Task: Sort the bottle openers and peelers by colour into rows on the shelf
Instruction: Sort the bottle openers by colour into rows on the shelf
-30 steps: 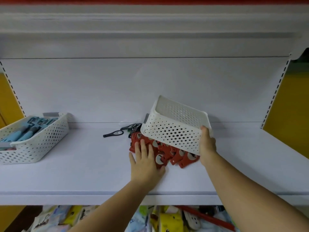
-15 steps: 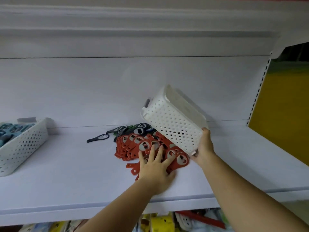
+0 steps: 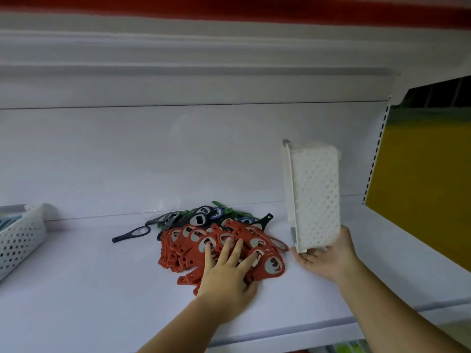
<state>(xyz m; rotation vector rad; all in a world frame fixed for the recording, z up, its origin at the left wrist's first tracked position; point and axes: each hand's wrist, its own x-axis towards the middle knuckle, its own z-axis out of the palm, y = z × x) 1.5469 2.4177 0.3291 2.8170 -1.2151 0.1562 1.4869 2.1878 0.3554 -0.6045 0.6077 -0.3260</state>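
- White perforated basket [image 3: 316, 194] at the right, turned up on end, its holed base facing the camera and its open side facing left.
- Second perforated basket [image 3: 20, 238] sitting flat at the left edge, partly cut off.
- Red band [image 3: 229, 6] across the top.
- Slotted metal upright [image 3: 377, 154] at the right, with a yellow panel [image 3: 418, 174] beyond it.
- Green packaging [image 3: 349, 349] at the bottom edge, too cropped to identify.

- Soft, even, fairly bright light is spread over the white shelf [image 3: 76, 289].
- Faint shadows are cast under the left hand [image 3: 224, 271].
- The white basket [image 3: 314, 194] is softened by blur.
- Straight edges are bowed towards the borders.
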